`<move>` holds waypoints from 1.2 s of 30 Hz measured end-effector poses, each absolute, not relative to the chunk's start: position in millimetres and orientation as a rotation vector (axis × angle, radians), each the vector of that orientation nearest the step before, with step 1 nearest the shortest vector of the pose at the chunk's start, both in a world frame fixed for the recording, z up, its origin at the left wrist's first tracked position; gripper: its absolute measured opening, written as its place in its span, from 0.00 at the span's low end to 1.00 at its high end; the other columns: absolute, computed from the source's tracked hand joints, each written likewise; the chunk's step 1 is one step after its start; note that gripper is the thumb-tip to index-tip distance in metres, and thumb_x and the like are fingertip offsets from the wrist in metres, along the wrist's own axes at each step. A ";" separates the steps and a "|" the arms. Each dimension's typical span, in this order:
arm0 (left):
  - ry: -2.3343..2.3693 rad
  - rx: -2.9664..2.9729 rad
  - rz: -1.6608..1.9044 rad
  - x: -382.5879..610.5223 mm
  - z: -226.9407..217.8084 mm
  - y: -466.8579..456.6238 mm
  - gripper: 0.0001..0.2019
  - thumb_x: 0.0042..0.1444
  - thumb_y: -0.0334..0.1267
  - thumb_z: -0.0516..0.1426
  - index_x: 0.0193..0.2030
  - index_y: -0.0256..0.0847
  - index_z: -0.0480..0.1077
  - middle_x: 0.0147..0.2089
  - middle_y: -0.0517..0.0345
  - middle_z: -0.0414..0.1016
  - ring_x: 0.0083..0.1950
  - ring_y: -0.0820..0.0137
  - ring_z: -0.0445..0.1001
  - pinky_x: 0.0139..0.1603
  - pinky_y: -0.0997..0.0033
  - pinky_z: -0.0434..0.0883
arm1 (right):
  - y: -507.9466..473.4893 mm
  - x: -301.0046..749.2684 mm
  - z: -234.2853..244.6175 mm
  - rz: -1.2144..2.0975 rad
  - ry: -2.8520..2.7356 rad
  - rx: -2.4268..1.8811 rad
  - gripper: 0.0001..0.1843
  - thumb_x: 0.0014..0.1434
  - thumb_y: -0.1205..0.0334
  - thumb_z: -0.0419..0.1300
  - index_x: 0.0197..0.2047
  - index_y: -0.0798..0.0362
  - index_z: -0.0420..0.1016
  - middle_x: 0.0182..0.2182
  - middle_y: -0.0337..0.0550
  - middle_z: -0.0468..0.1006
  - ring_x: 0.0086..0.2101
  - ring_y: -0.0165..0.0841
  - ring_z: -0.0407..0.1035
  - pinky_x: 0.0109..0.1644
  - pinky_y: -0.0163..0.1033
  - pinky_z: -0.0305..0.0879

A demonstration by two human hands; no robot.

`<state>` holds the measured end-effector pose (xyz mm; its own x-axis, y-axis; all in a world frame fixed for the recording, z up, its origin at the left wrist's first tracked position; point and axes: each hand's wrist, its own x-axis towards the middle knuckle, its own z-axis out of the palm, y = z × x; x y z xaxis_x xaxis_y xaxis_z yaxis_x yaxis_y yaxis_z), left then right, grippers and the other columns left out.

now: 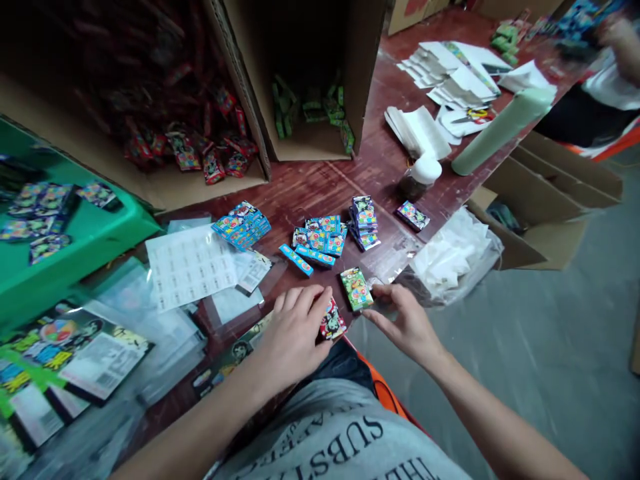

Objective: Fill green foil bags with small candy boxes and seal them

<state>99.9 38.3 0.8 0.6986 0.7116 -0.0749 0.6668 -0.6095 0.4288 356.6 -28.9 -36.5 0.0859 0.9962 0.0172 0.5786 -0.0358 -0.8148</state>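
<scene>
My left hand (299,330) is closed around a small red packet (333,321) with cartoon print, low over the table's front edge. Part of the packet is hidden under my fingers. Beside it lies a green packet (357,289), printed the same way. My right hand (403,320) is at the green packet's right side, thumb and fingers apart, their tips close to its lower right corner. Whether they touch it is hard to tell. Just behind are a pile of blue packets (320,239), a purple stack (365,223) and a fanned blue stack (242,225).
Cardboard boxes of red packets (187,150) and green packets (313,110) stand behind. A green bin (100,233) is at left, near a label sheet (190,263) and printed pouches (107,353). Rightward are a white-lidded jar (424,172), a bag of white sachets (450,250) and another person's arm (623,50).
</scene>
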 end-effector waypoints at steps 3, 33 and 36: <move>1.040 2.480 0.098 109.8 -7.2 46.3 0.42 0.58 0.42 0.62 0.76 0.41 0.50 0.68 0.41 0.67 0.66 0.47 0.65 0.63 0.45 0.63 | -4.0 380.2 -24.4 0.542 -2.098 -1.603 0.46 0.60 0.43 0.68 0.74 0.50 0.55 0.67 0.61 0.65 0.63 0.56 0.62 0.64 0.68 0.63; 1.676 2.354 -0.379 165.5 12.0 38.7 0.27 0.75 0.46 0.41 0.71 0.29 0.55 0.33 0.39 0.81 0.33 0.52 0.83 0.28 0.65 0.71 | 32.5 417.1 -48.4 0.755 -2.395 -1.103 0.53 0.60 0.39 0.66 0.76 0.50 0.43 0.69 0.60 0.63 0.69 0.52 0.56 0.75 0.71 0.34; 1.641 2.434 -0.349 152.2 26.0 31.9 0.29 0.72 0.51 0.47 0.70 0.29 0.59 0.43 0.34 0.81 0.36 0.52 0.83 0.31 0.63 0.73 | 32.3 405.0 -46.5 0.662 -2.463 -1.128 0.69 0.53 0.28 0.65 0.79 0.52 0.30 0.73 0.64 0.54 0.71 0.57 0.50 0.75 0.72 0.33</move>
